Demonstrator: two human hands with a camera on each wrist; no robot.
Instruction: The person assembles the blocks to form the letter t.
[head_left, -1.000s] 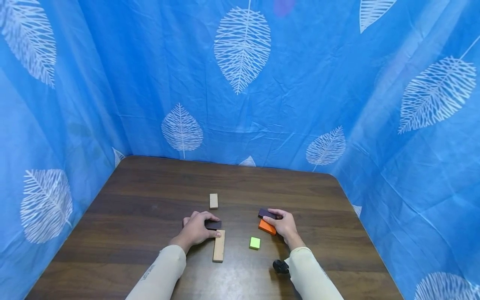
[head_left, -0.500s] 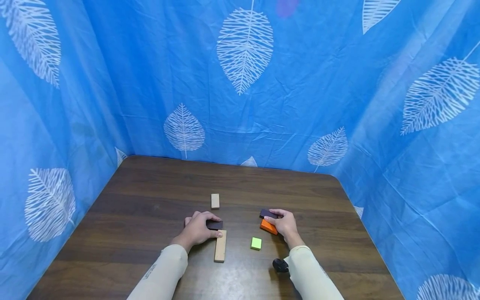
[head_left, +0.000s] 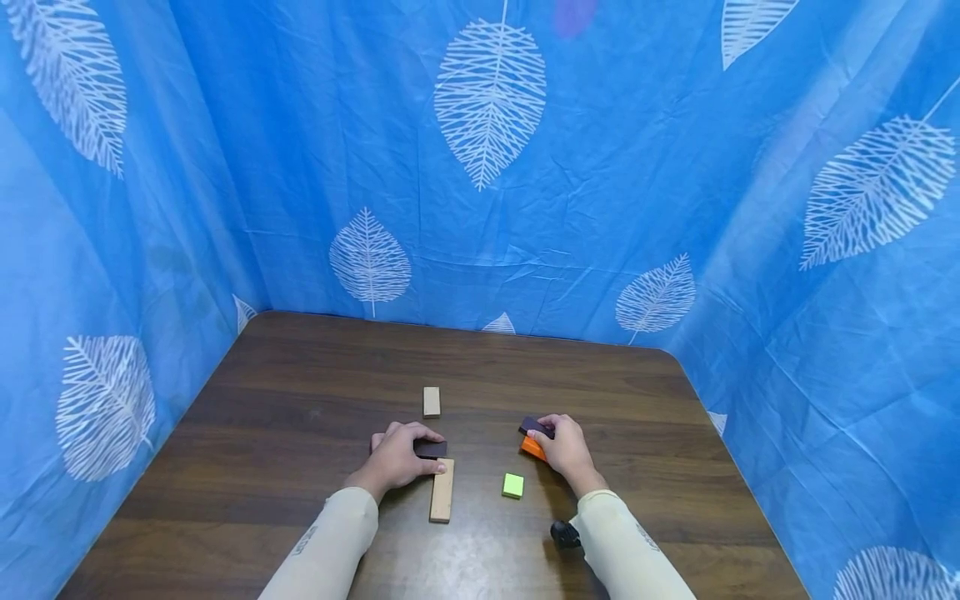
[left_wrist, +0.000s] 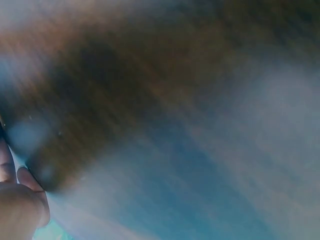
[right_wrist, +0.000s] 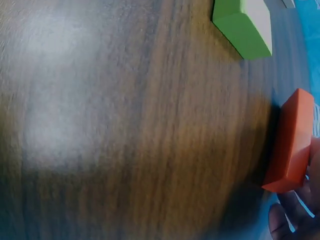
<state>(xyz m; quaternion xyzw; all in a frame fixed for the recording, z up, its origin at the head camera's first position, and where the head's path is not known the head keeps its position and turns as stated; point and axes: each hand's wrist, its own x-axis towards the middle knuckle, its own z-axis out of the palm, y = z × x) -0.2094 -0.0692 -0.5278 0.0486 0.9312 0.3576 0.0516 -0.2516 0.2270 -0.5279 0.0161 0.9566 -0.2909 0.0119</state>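
Blue-curtained desk (head_left: pixel 300 375): left hand (head_left: pixel 396 457) grips one dark block (head_left: pixel 431 449), right hand (head_left: pixel 564 446) pinches another (head_left: pixel 534 427) above the orange block (head_left: pixel 531 448); nothing stacked yet.

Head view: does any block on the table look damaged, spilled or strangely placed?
Nothing stands out. The left hand holds a dark block beside the long wooden block; the right hand holds another dark block over the orange block. No block looks damaged.

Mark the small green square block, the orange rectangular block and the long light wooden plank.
small green square block (head_left: pixel 512 485), head view, top face.
orange rectangular block (right_wrist: pixel 291 142), right wrist view, long side.
long light wooden plank (head_left: pixel 441 500), head view, middle.
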